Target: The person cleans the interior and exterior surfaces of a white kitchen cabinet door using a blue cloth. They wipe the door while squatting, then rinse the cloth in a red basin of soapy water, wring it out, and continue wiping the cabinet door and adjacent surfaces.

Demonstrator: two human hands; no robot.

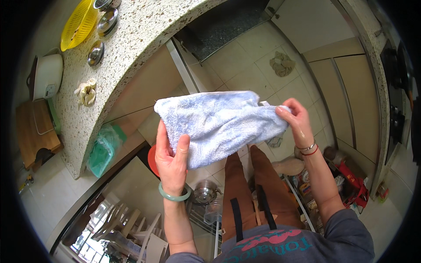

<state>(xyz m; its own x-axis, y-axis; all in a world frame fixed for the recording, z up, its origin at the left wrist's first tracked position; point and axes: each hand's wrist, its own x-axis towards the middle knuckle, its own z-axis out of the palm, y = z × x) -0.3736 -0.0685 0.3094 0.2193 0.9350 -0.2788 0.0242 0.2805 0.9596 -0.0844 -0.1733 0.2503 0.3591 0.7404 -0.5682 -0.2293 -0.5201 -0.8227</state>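
Observation:
A light blue and white terry towel [215, 125] is stretched between my two hands in front of me, folded over and a little creased. My left hand [172, 160], with a green bangle at the wrist, grips its left end, thumb on the near face and the other fingers mostly behind the cloth. At the right end, my right hand [298, 120] pinches a bunched corner between thumb and fingers. Part of that hand's grip is hidden by the cloth.
On the speckled counter [144, 39] lie a yellow basket [79, 25], metal lids [96, 53], a crumpled cloth [86, 92] and a white rice cooker [47, 75]. Another cloth [282, 64] lies on the tiled floor. A green plastic container [103, 153] hangs by the counter; a stove [397, 87] is at right.

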